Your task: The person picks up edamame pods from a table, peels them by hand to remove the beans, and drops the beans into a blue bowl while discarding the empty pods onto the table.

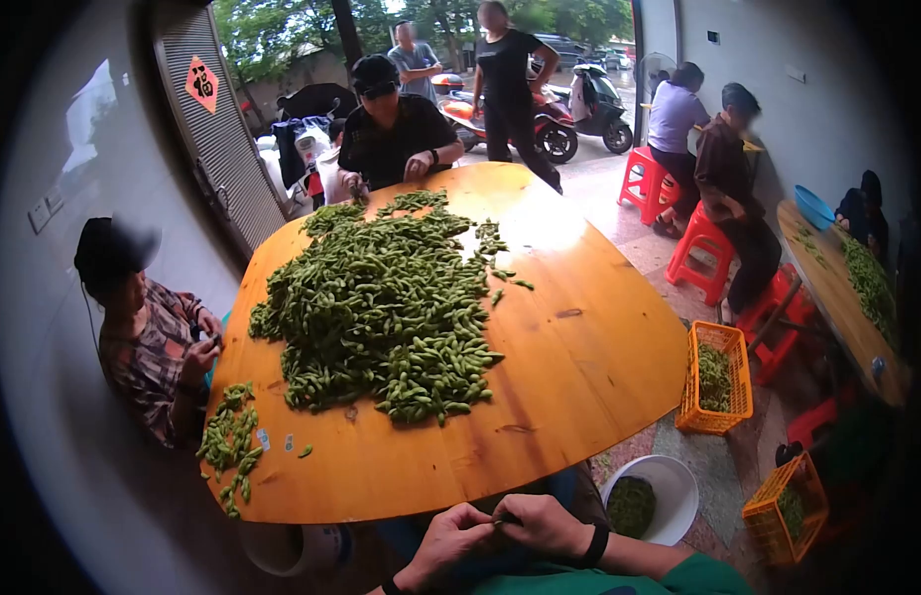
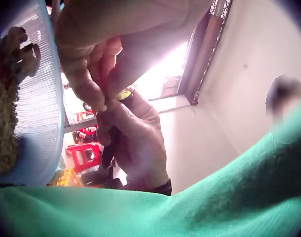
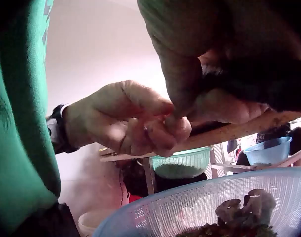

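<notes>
Both hands meet fingertip to fingertip just off the table's near edge. My left hand (image 1: 445,543) pinches a small green pod, of which a light green piece (image 2: 123,95) shows between the hands in the left wrist view. My right hand (image 1: 548,528), a black band at its wrist, has its thumb and fingers curled against the same pod. Something dark lies by the right fingers; what it is I cannot tell. In the right wrist view, the left hand (image 3: 125,118) has bent fingers touching the right hand (image 3: 204,64). A large heap of green pods (image 1: 381,297) covers the table's middle.
The wooden table (image 1: 589,367) spreads ahead, with a smaller pod pile (image 1: 229,436) at its left edge. A pale blue basket (image 3: 155,212) stands below the hands. A white bucket (image 1: 678,496) and orange crate (image 1: 723,412) are at right. People sit at the left and far sides.
</notes>
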The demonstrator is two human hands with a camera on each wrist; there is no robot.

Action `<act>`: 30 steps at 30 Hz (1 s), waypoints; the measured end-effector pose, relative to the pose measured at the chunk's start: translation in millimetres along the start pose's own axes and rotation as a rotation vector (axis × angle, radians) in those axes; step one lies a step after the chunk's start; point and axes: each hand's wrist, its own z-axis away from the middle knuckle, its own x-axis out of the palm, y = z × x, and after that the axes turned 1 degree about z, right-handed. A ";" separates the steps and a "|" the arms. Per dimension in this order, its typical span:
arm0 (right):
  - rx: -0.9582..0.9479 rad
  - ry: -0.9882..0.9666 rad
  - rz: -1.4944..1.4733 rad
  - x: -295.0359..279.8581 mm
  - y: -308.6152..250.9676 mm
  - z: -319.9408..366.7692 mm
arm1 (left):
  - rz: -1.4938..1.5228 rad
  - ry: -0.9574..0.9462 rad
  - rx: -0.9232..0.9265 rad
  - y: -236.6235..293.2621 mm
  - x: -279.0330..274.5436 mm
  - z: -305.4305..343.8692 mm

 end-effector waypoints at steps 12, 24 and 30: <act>-0.411 0.009 0.094 -3.3 -2.3 -1.4 | 0.311 -0.016 -0.141 -11.1 -7.3 -4.1; 0.206 0.038 -0.371 -2.2 17.0 9.4 | 0.040 -0.061 0.004 -1.6 6.7 1.5; 0.452 -0.071 -0.658 -1.4 16.3 5.8 | -0.116 0.053 0.153 -4.1 17.1 4.0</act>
